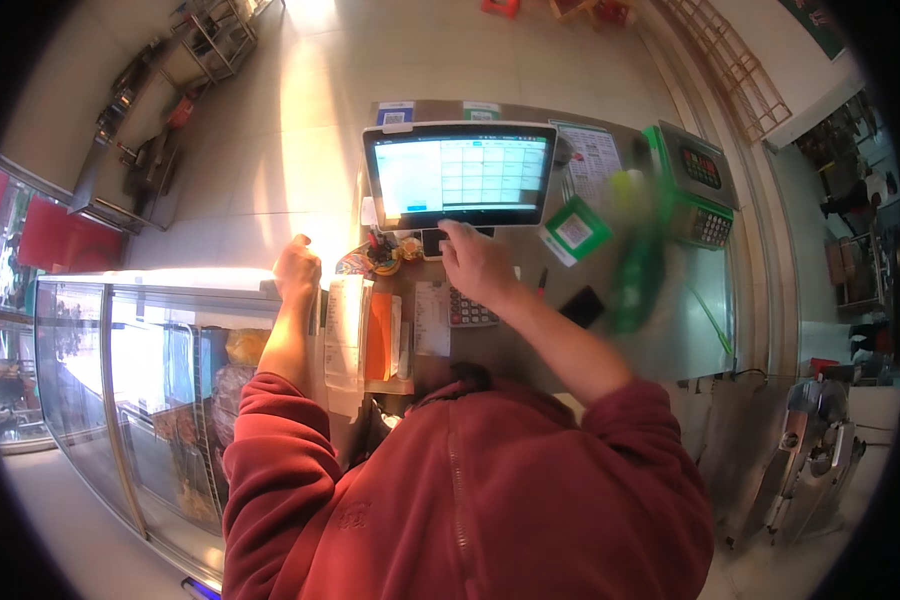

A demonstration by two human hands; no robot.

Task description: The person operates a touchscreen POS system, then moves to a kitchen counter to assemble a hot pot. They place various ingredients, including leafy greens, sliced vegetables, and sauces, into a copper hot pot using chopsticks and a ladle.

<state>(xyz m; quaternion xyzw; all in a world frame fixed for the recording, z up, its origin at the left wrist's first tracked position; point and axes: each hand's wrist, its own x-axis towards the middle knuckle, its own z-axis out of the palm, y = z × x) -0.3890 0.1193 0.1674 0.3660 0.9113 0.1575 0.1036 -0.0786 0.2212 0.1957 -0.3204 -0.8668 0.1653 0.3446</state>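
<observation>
A touchscreen terminal (pixel 461 176) with a lit grid display stands on the counter before me. My right hand (pixel 480 266) is at its lower edge, fingers apart and holding nothing; whether a fingertip touches the screen I cannot tell. Below that hand lies a calculator (pixel 472 309), partly covered, beside a printed paper slip (pixel 432 319). My left hand (pixel 298 270) is curled at the left end of the counter, by the glass display case; whether something is inside it is unclear. Near it lie a stack of long receipts (pixel 345 330) and an orange booklet (pixel 379 337).
A green-framed code card (pixel 576 231), a dark phone (pixel 582 306) and a red pen (pixel 542 283) lie right of the terminal. Farther right stands a green weighing scale (pixel 694 187), near a blurred green object (pixel 637 277). The glass display case (pixel 109 375) borders the left side.
</observation>
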